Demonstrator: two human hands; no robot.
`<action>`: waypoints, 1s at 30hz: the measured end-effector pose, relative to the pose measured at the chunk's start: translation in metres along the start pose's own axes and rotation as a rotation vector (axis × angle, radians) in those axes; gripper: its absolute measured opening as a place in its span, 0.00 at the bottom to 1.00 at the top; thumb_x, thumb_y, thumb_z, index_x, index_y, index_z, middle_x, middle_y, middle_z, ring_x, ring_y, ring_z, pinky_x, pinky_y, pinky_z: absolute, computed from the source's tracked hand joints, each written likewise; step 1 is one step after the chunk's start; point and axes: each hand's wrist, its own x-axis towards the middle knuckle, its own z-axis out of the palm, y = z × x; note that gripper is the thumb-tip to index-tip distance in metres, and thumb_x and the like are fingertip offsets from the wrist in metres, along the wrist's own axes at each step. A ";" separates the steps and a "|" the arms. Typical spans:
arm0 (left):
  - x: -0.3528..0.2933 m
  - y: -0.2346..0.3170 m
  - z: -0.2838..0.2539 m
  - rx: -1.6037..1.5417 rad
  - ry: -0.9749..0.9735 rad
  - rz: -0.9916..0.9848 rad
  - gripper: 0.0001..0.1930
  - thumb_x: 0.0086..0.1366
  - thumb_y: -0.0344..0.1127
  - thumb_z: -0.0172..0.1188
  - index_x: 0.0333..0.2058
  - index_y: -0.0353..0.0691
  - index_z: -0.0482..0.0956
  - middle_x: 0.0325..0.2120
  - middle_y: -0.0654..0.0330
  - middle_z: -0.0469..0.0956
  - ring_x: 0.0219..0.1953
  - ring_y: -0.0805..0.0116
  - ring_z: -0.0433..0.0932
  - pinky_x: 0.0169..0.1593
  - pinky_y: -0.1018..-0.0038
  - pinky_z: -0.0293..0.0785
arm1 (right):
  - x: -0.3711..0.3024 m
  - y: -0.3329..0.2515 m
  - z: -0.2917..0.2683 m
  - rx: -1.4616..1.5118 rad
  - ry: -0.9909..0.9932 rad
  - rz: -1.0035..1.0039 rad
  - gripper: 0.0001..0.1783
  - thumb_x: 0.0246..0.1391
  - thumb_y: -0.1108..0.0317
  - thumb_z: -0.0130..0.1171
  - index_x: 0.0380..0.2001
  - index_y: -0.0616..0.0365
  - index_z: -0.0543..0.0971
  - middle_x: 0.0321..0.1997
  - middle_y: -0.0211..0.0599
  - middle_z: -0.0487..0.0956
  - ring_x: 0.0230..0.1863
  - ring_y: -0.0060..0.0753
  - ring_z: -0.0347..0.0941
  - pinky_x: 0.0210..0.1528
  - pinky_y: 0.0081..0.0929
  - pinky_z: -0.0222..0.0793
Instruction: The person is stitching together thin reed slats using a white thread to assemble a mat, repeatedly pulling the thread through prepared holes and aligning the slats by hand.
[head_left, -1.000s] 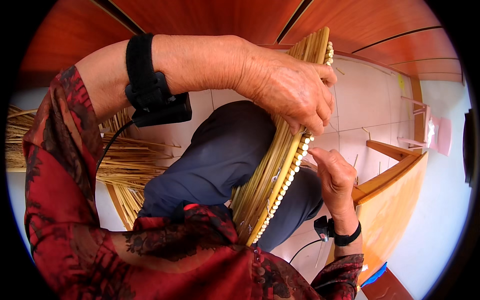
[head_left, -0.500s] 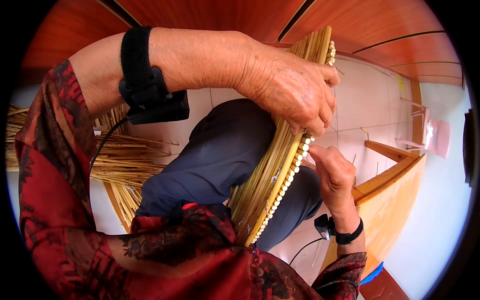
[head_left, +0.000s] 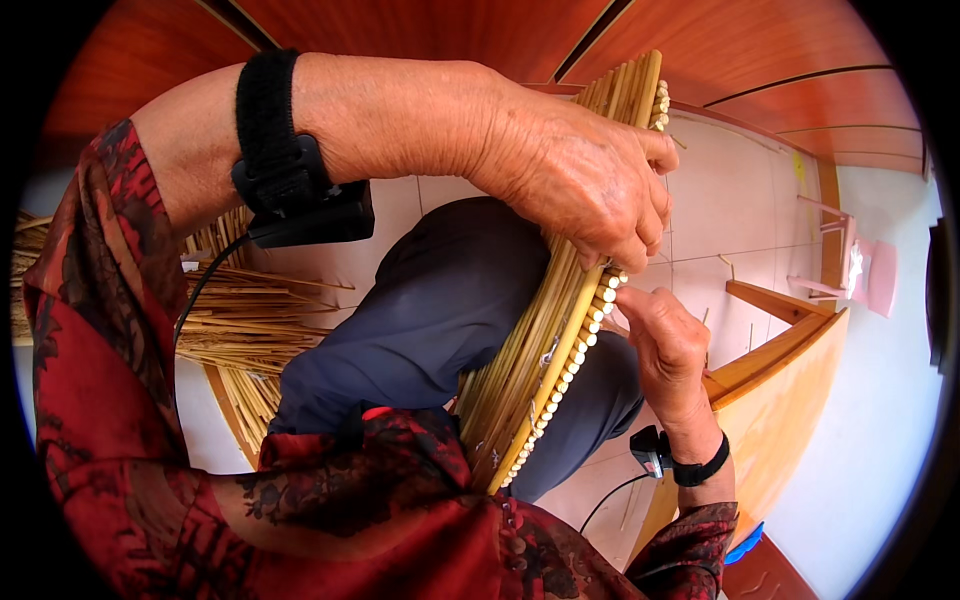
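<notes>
A long panel of plant stalks (head_left: 553,352), bound side by side with thin thread, lies slanted across my lap. One stalk runs crosswise along its right edge, next to a row of pale cut ends. My left hand (head_left: 590,195) reaches over the panel's upper part, fingers bent down around its edge near the cut ends. Below it, my right hand (head_left: 665,335) is closed, its fingertips close against the same edge from the right. What those fingertips pinch, if anything, is hidden.
Loose stalks (head_left: 250,318) lie in piles at the left. A wooden stool or bench (head_left: 780,400) stands close to my right forearm. Farther right is a small pink chair (head_left: 875,278). Reddish wooden cabinet doors (head_left: 420,30) line the far side of the tiled floor (head_left: 715,205).
Both hands stay almost where they were on the panel. My left forearm has shifted very slightly to the left.
</notes>
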 end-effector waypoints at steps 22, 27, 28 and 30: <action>0.000 0.000 -0.001 0.016 -0.030 -0.004 0.05 0.55 0.33 0.54 0.31 0.41 0.73 0.35 0.64 0.75 0.46 0.68 0.73 0.54 0.59 0.59 | 0.007 -0.010 -0.003 0.050 -0.075 0.006 0.12 0.46 0.84 0.60 0.36 0.62 0.77 0.25 0.41 0.75 0.24 0.38 0.72 0.27 0.26 0.69; 0.001 -0.003 0.000 -0.013 -0.032 0.025 0.05 0.54 0.32 0.54 0.31 0.41 0.73 0.34 0.63 0.74 0.46 0.68 0.73 0.54 0.59 0.59 | 0.012 -0.013 -0.003 0.085 -0.087 0.055 0.10 0.49 0.83 0.58 0.36 0.63 0.76 0.26 0.42 0.75 0.25 0.38 0.73 0.27 0.27 0.69; 0.000 -0.003 -0.001 -0.017 -0.040 0.015 0.05 0.54 0.32 0.54 0.31 0.41 0.73 0.33 0.63 0.74 0.46 0.68 0.73 0.54 0.59 0.59 | 0.012 -0.014 -0.004 0.104 -0.102 0.090 0.10 0.50 0.83 0.57 0.37 0.63 0.76 0.26 0.42 0.75 0.25 0.37 0.73 0.27 0.26 0.69; -0.001 -0.004 -0.001 -0.019 -0.046 0.010 0.05 0.54 0.32 0.54 0.31 0.41 0.72 0.33 0.63 0.74 0.46 0.68 0.73 0.55 0.59 0.59 | 0.009 -0.015 -0.007 0.145 -0.122 0.160 0.10 0.51 0.83 0.56 0.38 0.63 0.76 0.27 0.41 0.75 0.24 0.36 0.73 0.27 0.26 0.69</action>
